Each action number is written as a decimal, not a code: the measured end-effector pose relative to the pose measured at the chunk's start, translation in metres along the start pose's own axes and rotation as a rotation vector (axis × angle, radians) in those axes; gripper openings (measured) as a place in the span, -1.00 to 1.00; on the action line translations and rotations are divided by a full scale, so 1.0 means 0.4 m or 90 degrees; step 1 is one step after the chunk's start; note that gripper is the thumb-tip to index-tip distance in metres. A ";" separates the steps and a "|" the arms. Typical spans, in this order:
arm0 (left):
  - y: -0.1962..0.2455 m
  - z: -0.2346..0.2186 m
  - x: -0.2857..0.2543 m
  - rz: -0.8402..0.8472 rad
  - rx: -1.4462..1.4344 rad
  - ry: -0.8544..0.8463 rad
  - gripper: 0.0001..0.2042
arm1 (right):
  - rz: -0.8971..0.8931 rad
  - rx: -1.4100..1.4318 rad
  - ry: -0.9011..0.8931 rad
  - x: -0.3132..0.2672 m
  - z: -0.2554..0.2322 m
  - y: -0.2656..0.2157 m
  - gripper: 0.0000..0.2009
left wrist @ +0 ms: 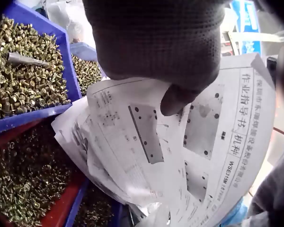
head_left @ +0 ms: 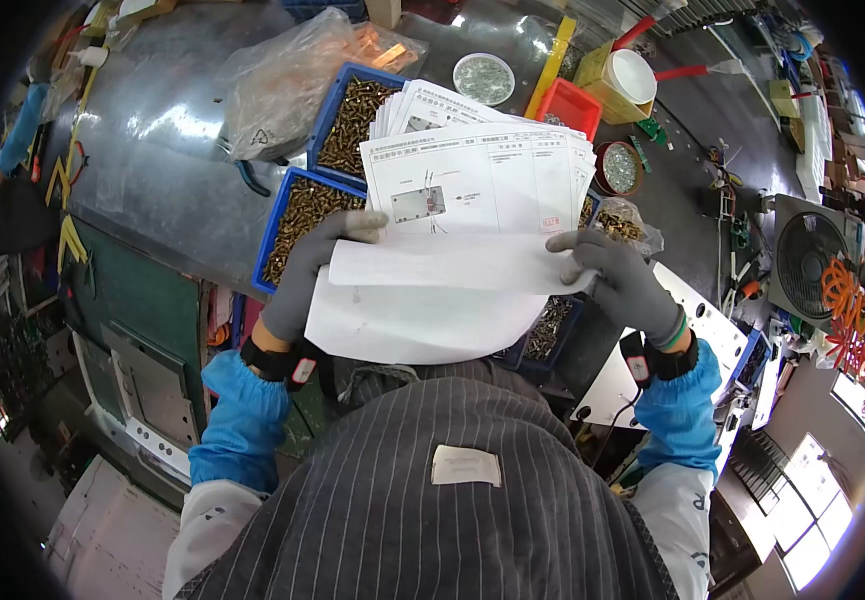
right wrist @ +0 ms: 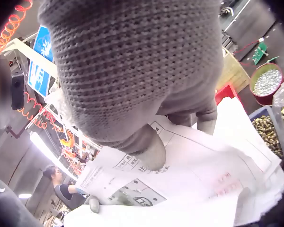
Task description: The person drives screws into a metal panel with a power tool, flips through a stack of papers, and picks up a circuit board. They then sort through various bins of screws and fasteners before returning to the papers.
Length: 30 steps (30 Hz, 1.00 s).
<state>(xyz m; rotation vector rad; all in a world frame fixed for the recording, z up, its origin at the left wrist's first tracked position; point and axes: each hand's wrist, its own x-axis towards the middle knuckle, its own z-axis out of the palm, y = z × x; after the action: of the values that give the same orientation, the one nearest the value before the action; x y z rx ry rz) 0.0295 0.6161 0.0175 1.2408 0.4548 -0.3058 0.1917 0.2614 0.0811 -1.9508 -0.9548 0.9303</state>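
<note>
Both gloved hands, left hand [head_left: 312, 270] and right hand [head_left: 617, 280], gripped the papers [head_left: 472, 190] by their edges; fanning sheets slowly seemed safest above the screw bins [head_left: 282, 215].

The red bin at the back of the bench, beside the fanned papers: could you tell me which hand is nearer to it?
Right. The right hand grips the paper stack on the side below the red bin; the left hand holds the stack's opposite side, over the blue bins of brass screws.

We've got the stack of papers [head_left: 472, 220] held up over the bins of screws [head_left: 302, 225], left hand [head_left: 307, 270] on its left edge, right hand [head_left: 617, 280] on its right. Behind the papers sits a plastic bag [head_left: 282, 80], and off to their right a fan [head_left: 807, 265].
</note>
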 end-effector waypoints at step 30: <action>-0.078 -0.097 -0.011 0.171 0.039 -0.103 -0.64 | 0.482 -0.169 0.470 0.188 0.106 0.219 -0.21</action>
<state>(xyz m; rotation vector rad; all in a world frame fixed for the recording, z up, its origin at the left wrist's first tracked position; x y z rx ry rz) 0.0047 0.6433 -0.0162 1.3085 0.1375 -0.1894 0.2161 0.3004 -0.0329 -2.6538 0.1166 0.3658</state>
